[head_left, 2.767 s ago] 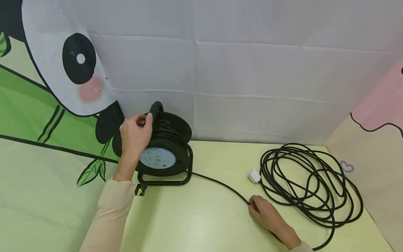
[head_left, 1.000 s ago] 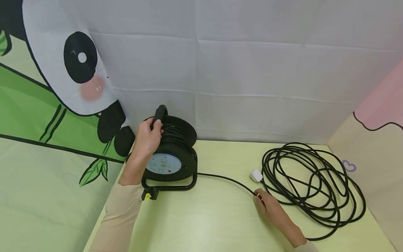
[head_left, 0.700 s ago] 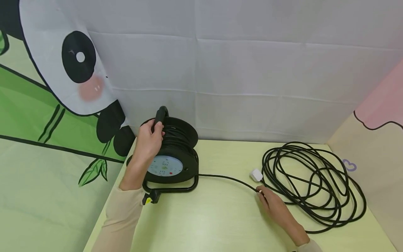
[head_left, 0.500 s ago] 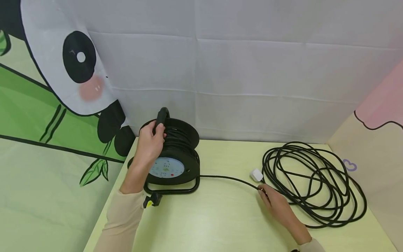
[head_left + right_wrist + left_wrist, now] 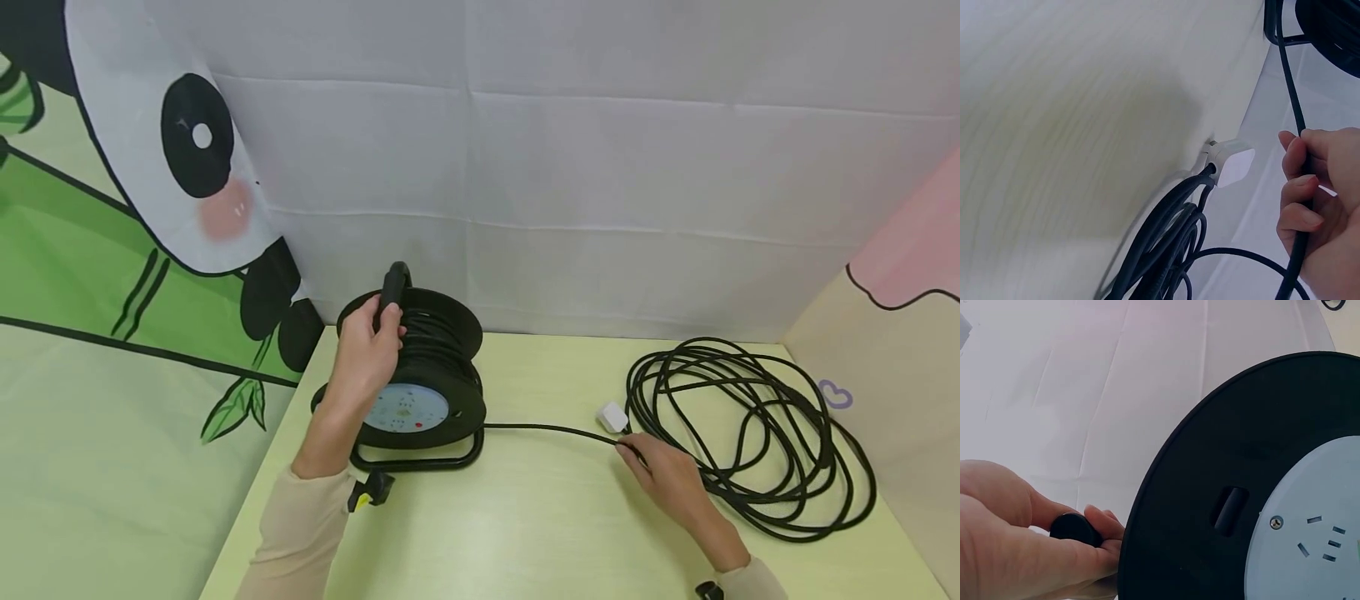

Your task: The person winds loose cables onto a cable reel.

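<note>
In the head view a black cable reel [image 5: 468,408] with a pale blue socket face [image 5: 408,408] stands at the left of the table. My left hand [image 5: 365,350] grips its handle [image 5: 393,283]; in the left wrist view the fingers and thumb curl round the handle's round end [image 5: 1075,526]. From the reel's right side a black cable [image 5: 555,427] runs across the table to my right hand [image 5: 667,479]. Its fingers curl round the cable, as the right wrist view shows. Past this hand lies a loose coil [image 5: 750,500] of cable, with a white plug [image 5: 612,417] at its left side.
A pale yellow table [image 5: 517,517] carries the reel and coil. Behind it hangs a white cloth [image 5: 600,183], with a printed panda and bamboo at the left. A black device [image 5: 371,492] with a yellow mark is beside the left cuff.
The reel has shifted right and nearer, the left hand moving with it and now wrapped round the handle. My right hand has moved away and right; the coil's near loop has drawn in.
</note>
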A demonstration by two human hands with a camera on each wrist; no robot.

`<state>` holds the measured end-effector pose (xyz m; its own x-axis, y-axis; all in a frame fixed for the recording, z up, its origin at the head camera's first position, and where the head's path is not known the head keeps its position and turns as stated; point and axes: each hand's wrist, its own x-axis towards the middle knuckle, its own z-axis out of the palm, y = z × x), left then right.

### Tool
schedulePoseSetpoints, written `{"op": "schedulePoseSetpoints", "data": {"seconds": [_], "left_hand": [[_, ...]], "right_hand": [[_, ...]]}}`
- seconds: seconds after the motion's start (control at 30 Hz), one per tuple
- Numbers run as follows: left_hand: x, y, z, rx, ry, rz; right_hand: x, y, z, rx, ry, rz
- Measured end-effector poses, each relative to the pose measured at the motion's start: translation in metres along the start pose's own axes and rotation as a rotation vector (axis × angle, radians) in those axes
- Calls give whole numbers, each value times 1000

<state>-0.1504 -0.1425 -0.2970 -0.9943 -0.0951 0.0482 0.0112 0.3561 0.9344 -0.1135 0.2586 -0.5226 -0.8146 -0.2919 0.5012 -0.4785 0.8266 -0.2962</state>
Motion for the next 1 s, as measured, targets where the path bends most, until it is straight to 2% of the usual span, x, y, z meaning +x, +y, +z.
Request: {"op": "schedulePoseSetpoints", "data": {"seconds": [0.23, 0.5, 0.77, 1.0], "left_hand": [[-8, 5, 4, -23, -5, 9], [-14, 12, 10, -49, -15, 5], [-15, 10, 9, -69, -38, 32], [-14, 3, 6, -58, -55, 35]], "right_hand": [[2, -1, -3, -5, 6, -11], [1, -4, -6, 37, -13, 33], [-3, -1, -1, 52, -53, 90], [-5, 1, 1, 54, -68, 105]]}}
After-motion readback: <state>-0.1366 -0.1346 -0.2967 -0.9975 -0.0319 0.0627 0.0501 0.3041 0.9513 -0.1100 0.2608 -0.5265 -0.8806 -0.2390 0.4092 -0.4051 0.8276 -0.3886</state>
